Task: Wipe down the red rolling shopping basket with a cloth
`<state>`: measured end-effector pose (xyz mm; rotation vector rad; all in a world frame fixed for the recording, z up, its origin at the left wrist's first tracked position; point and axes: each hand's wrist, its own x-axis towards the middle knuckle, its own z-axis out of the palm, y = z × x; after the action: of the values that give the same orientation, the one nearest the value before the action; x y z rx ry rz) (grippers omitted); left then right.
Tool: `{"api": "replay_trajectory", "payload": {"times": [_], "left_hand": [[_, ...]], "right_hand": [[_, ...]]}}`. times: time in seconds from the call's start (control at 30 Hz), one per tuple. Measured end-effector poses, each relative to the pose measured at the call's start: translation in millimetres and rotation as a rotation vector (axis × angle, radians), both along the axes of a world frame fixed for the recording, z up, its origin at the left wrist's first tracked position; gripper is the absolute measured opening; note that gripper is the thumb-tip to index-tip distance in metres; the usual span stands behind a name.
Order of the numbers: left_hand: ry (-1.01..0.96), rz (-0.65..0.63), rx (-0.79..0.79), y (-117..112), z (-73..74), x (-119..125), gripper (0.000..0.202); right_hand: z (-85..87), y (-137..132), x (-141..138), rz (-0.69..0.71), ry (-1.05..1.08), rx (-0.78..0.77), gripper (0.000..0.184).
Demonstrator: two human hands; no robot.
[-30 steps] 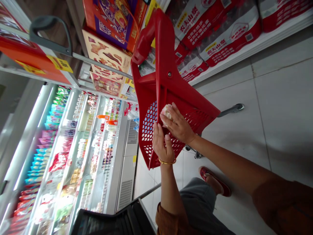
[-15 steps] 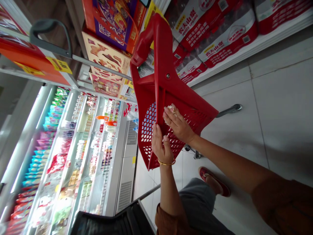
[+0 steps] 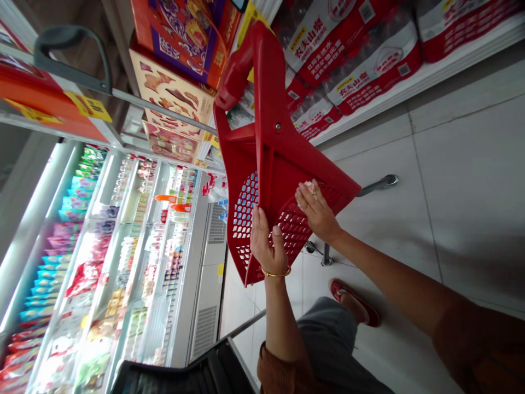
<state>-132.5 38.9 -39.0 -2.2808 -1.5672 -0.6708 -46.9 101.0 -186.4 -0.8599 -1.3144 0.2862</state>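
Observation:
A red plastic shopping basket (image 3: 274, 148) with slotted sides and a thick handle frame stands tilted in front of me. My left hand (image 3: 268, 243), with a gold bangle at the wrist, lies along the basket's edge, fingers straight and thumb apart. Under the fingers of my right hand (image 3: 322, 216) is a crumpled whitish cloth (image 3: 310, 189), pressed to the basket's side panel. Part of the cloth is hidden by those fingers.
Shrink-wrapped red bottle packs (image 3: 361, 82) line a low shelf beyond the basket. Boxed goods (image 3: 172, 93) and a grey handle on a metal rod (image 3: 71, 60) are at upper left. A lit chiller (image 3: 135, 241) stands left. Below is a black bin-like object (image 3: 197, 372).
My right hand has slid with the cloth to the right and slightly down across the side panel. The left hand keeps its place on the basket's edge.

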Motion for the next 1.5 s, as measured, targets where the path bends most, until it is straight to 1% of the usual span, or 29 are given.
{"api": "replay_trajectory", "payload": {"times": [0.1, 0.17, 0.3, 0.37, 0.47, 0.57, 0.67, 0.8, 0.93, 1.03, 1.1, 1.17, 1.23, 1.37, 1.43, 1.5], "left_hand": [[0.013, -0.008, 0.01, 0, 1.2, 2, 0.048], [0.02, -0.003, 0.013, -1, 1.7, 3, 0.048], [0.027, 0.004, 0.018, 0, 0.5, 2, 0.049], [0.043, 0.007, 0.036, 0, -1.6, 2, 0.049], [0.102, 0.024, 0.09, 2, -6.5, 5, 0.052], [0.168, 0.05, 0.145, 4, -11.8, 10, 0.058], [0.19, 0.069, 0.174, 5, -15.2, 14, 0.061], [0.199, 0.084, 0.193, 6, -15.0, 15, 0.06], [0.227, 0.069, 0.186, 13, -10.4, 14, 0.059], [0.282, 0.004, 0.144, 20, -5.9, 17, 0.062], [0.334, -0.019, 0.113, 23, -3.9, 20, 0.064], [0.364, -0.009, 0.091, 24, -3.1, 23, 0.066], [0.357, 0.005, 0.073, 22, -3.2, 25, 0.067], [0.246, -0.003, 0.056, 19, -3.6, 28, 0.067], [0.218, -0.008, 0.053, 19, -3.6, 28, 0.065], [0.224, -0.016, 0.056, 20, -3.5, 28, 0.063]], "right_hand": [[-19.8, -1, -1, -0.019, -0.028, 0.014, 0.066], [-31.3, -2, -3, -0.018, -0.05, -0.003, 0.064], [-47.3, -3, -5, -0.058, -0.094, 0.013, 0.062], [-51.0, -4, -5, -0.09, -0.104, 0.037, 0.064], [-53.7, -5, -4, -0.111, -0.112, 0.028, 0.065], [-57.0, -7, -2, -0.098, -0.119, 0.022, 0.063], [-62.6, -9, -1, -0.069, -0.115, 0.023, 0.063], [-70.6, -12, 1, -0.049, -0.082, 0.017, 0.066], [-73.6, -14, 3, -0.029, -0.034, 0.028, 0.067], [-68.4, -15, 5, -0.008, 0.025, 0.006, 0.066], [-59.3, -15, 5, -0.003, 0.063, 0.002, 0.064], [-45.1, -14, 4, -0.008, 0.087, 0.019, 0.064], [-27.3, -11, 3, -0.011, 0.101, 0.043, 0.065], [6.5, 0, -3, 0.03, 0.094, 0.047, 0.061], [16.1, 5, -5, 0.035, 0.067, 0.04, 0.058], [19.0, 8, -6, 0.02, 0.028, 0.037, 0.057]]}}
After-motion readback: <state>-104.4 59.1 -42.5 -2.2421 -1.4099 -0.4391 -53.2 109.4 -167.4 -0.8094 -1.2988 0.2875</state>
